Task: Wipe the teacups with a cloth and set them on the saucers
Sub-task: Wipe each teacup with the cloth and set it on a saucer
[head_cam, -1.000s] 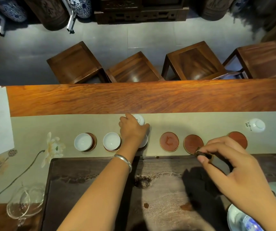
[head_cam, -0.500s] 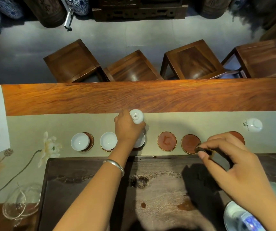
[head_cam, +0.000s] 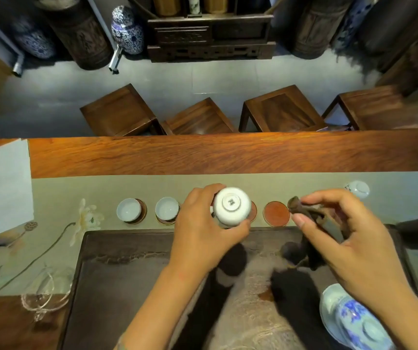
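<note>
My left hand (head_cam: 203, 236) grips a white teacup (head_cam: 231, 205), lifted and turned so its base faces the camera. My right hand (head_cam: 349, 238) pinches a dark brown cloth (head_cam: 309, 218) just right of that cup, a small gap between them. Two white teacups (head_cam: 128, 209) (head_cam: 166, 208) stand upright on round reddish saucers at the left of the row. A bare red saucer (head_cam: 276, 213) lies between my hands; another saucer (head_cam: 253, 210) peeks out behind the held cup. One more white cup (head_cam: 358, 189) lies on the runner at far right.
A dark tea tray (head_cam: 127, 274) fills the near table. A glass pitcher (head_cam: 46, 291) stands at lower left, a blue-and-white lidded bowl (head_cam: 354, 322) at lower right, white paper (head_cam: 1, 188) at left. Wooden stools stand beyond the table.
My left hand lifted the teacup from the saucer row and brought it toward me, base up. My right hand with the cloth moved left toward the cup.
</note>
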{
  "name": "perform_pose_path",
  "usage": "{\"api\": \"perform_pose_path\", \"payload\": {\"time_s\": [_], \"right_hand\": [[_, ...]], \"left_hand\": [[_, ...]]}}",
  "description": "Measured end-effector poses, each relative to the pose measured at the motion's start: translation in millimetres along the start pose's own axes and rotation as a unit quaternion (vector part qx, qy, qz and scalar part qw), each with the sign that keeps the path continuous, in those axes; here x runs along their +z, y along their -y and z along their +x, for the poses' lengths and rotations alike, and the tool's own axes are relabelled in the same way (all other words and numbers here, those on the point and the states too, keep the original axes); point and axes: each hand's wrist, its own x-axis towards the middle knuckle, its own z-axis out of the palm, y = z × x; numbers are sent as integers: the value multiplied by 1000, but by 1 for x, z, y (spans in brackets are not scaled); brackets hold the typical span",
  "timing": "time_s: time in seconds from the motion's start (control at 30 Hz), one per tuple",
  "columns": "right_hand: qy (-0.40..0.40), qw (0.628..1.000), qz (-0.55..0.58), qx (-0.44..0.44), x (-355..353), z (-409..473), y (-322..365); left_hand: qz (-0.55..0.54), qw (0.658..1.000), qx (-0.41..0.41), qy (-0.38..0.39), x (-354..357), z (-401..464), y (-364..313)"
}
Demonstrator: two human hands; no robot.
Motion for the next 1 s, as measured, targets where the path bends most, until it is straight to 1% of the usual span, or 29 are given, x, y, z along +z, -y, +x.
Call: {"api": "perform_pose_path", "payload": {"time_s": [0.27, 0.43, 0.53, 0.73, 1.0], "right_hand": [[8, 996, 14, -89, -29, -54, 35], [11, 984, -30, -176, -42, -88, 51], [10, 975, -62, -212, -45, -102, 55], [15, 967, -91, -237, -52, -121, 60], [33, 962, -116, -244, -57, -129, 62]], "left_hand": [[43, 995, 76, 47, -24, -77, -66], [43, 991, 104, 69, -28, -113, -88], [32, 991, 110, 73, -27, -131, -98], [42, 990, 124, 54, -30, -149, -109], [44, 990, 122, 56, -31, -158, -115]]}}
